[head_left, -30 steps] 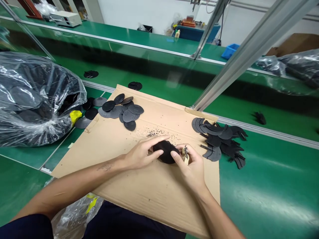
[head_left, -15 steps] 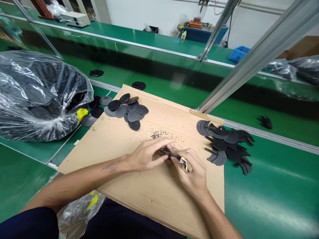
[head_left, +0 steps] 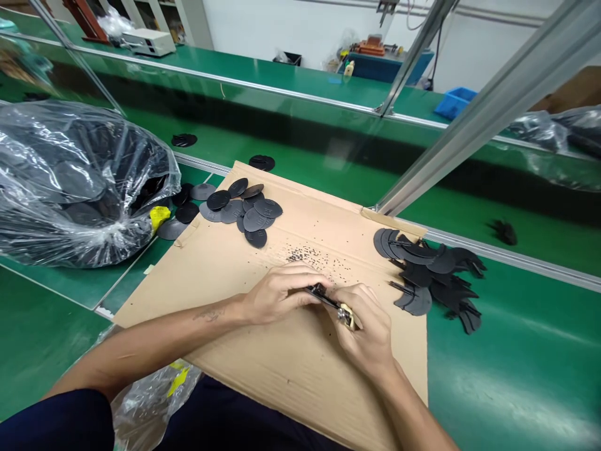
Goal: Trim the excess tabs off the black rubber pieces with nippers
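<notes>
Over the cardboard sheet (head_left: 300, 382), my left hand (head_left: 275, 294) is closed on a black plastic piece (head_left: 319, 290), pinched between thumb and fingers. My right hand (head_left: 369, 329) is wrapped round pliers (head_left: 346, 316) with a metal pivot and a cream-coloured handle; their tips meet or lie close to the black piece, though fingers hide the exact contact. Small black crumbs (head_left: 300, 255) are scattered just beyond my hands. Several loose black oval discs (head_left: 258, 219) lie at the sheet's far left. At its right edge is a pile of black curved pieces with thin prongs (head_left: 416, 275).
A clear plastic bag of black discs (head_left: 79, 188) stands at the left, more discs (head_left: 188, 213) beside its mouth. A slanted metal post (head_left: 441, 138) rises behind the sheet at right. Black pieces (head_left: 261, 163) lie on the green surface beyond.
My left fingers have closed in around the black piece, and its angle has shifted slightly. The pliers stay in my right hand. The whole view has moved a little.
</notes>
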Demonstrator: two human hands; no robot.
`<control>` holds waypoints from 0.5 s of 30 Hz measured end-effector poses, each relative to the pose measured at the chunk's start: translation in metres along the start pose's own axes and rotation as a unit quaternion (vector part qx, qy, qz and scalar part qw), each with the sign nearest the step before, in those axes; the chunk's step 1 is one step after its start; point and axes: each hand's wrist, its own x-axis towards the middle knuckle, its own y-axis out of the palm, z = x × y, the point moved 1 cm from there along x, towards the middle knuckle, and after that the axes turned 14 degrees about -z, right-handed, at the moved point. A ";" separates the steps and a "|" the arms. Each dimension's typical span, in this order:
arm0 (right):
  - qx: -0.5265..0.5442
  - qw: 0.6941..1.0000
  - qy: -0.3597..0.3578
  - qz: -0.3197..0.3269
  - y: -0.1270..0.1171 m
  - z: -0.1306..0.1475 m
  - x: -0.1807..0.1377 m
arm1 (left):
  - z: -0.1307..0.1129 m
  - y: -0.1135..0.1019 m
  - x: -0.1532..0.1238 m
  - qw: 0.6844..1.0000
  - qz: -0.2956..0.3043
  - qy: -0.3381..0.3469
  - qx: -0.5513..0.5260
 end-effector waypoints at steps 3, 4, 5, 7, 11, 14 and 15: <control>0.000 1.000 -0.005 0.005 0.000 0.000 0.001 | -0.001 -0.001 0.001 0.999 0.003 0.032 0.014; 0.001 1.000 -0.009 0.004 0.000 0.001 0.001 | -0.001 -0.001 0.001 0.999 0.005 0.047 0.020; 0.003 1.000 -0.015 0.000 0.000 0.001 0.002 | -0.002 -0.002 0.001 0.998 0.007 0.061 0.027; 0.000 1.000 -0.028 -0.009 -0.001 0.003 0.004 | -0.002 -0.002 0.000 0.996 0.010 0.082 0.042; -0.018 0.999 -0.048 -0.001 -0.001 0.005 0.005 | 0.000 -0.003 -0.003 0.994 -0.007 0.091 0.066; -0.016 0.999 -0.050 0.006 -0.001 0.005 0.003 | 0.001 -0.004 -0.005 0.992 -0.028 0.093 0.074; -0.014 0.999 -0.049 0.006 -0.001 0.004 0.003 | 0.001 -0.004 -0.005 0.992 -0.030 0.094 0.075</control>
